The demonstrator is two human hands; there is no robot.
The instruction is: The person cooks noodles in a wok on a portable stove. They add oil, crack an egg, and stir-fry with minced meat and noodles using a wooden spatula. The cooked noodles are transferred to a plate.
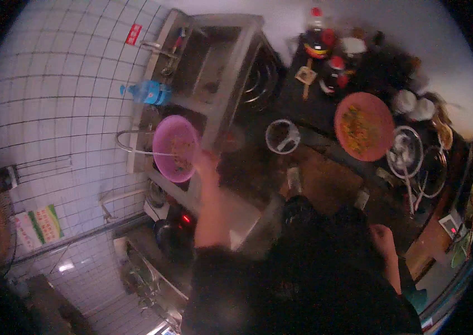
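My left hand [206,161] is at the right rim of a pink plastic basin [172,125], its fingers closed on the rim; blur hides the finger detail. The basin sits over a steel sink with small mixed food bits in it, and the curved spout of a faucet [136,150] reaches over it. Low at the right side of my body is my right hand [382,238], with its fingers curled; whether it holds anything cannot be told. A reddish round dish [383,140] with chopped yellow and green food stands on the dark counter across from the sink.
A blue pump bottle [153,93] stands on the sink ledge. Beyond is another steel sink basin [207,63]. Sauce bottles [318,42] with red caps, a round clear container [282,137] and a wire strainer [404,153] are around the counter. A tiled wall borders the left.
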